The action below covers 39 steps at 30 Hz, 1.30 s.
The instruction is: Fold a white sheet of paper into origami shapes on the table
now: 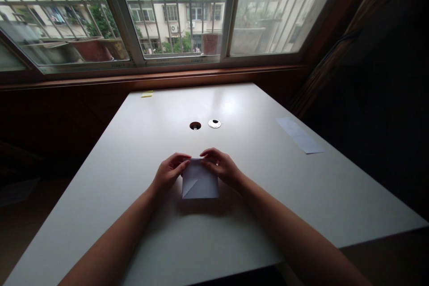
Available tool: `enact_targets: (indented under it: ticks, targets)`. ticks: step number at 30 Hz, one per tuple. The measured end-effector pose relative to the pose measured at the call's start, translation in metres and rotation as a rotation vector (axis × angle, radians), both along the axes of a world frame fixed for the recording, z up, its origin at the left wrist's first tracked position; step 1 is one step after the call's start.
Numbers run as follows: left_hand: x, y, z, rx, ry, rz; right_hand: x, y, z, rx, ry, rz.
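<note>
A folded piece of white paper [201, 182], roughly square with a diagonal crease at its lower left, is held between both hands over the middle of the white table [110, 178]. My left hand [170, 170] pinches its upper left corner with thumb and fingers. At the upper right corner, my right hand [221, 166] grips it the same way, thumb on the near face. A shadow lies on the tabletop just below the paper's near edge. The far side of the paper is hidden from me.
Beyond the hands are a round cable hole [195, 126] and a silver ring-shaped cover [214, 124]. A strip of paper [299, 135] lies near the right edge. A yellow sticky note [147, 94] is at the far left corner, below the barred window [177, 13].
</note>
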<state>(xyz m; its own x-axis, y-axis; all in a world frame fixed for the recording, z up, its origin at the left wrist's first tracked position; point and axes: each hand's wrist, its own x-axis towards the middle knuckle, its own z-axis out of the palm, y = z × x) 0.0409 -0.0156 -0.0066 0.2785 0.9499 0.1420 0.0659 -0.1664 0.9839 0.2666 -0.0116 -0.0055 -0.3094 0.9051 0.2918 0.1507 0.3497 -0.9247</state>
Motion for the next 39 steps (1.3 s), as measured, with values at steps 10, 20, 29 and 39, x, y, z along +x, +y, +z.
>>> enact_targets:
  ticks: [10,20,29,39]
  targets:
    - [-0.001,0.001,0.0,-0.053,-0.006,-0.163,0.0,0.004,0.001,-0.203,0.194,0.0]
    - [-0.002,-0.002,0.009,-0.124,-0.049,-0.225,0.002,0.005,0.003,-0.333,0.275,-0.009]
    - [-0.003,0.003,-0.002,-0.089,-0.054,-0.134,0.001,0.005,0.002,-0.341,0.25,-0.027]
    - [0.0,0.004,-0.001,-0.034,-0.098,0.164,0.0,0.006,-0.001,-0.415,0.301,-0.008]
